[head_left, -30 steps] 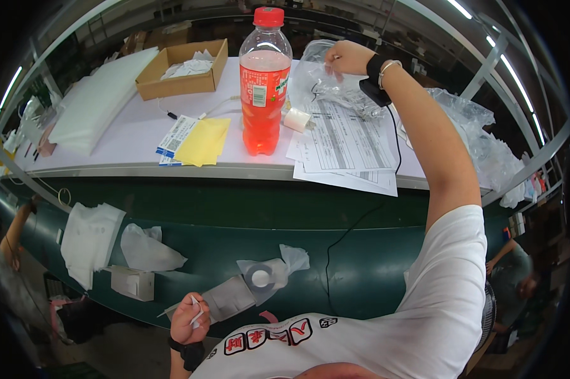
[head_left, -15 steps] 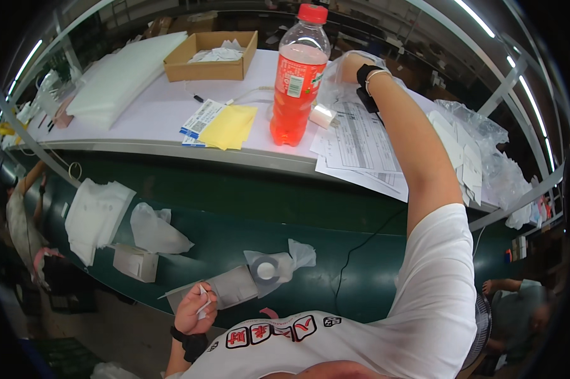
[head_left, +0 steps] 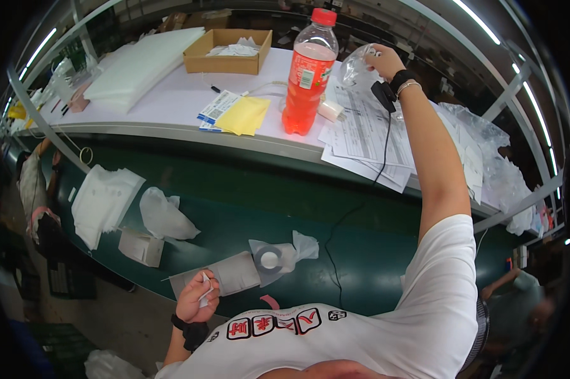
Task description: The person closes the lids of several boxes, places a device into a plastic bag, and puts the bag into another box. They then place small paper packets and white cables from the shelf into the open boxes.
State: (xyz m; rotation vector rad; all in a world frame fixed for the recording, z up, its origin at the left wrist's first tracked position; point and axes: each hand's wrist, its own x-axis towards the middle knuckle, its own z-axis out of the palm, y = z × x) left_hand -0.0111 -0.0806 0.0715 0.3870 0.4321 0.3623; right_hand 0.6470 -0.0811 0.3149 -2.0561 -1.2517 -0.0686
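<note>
My right hand reaches over the white shelf, its fingers closed on a clear plastic bag. Papers printed with tables lie beneath that wrist. Close to my chest, my left hand is closed round a small crumpled white slip. Behind it on the green work surface lies a flat greyish box or sleeve, its kind unclear. Touching its right end is a round grey ring-shaped item in a clear bag.
A bottle of red drink stands on the shelf beside a white plug adapter. Left of it are yellow notes and an open cardboard box. Below lie a small white box and a dark cable. Other people work at both sides.
My right hand has lifted and moved slightly right, drawing the clear bag up off the shelf. My left hand still holds the slip. The whole view has shifted a little.
</note>
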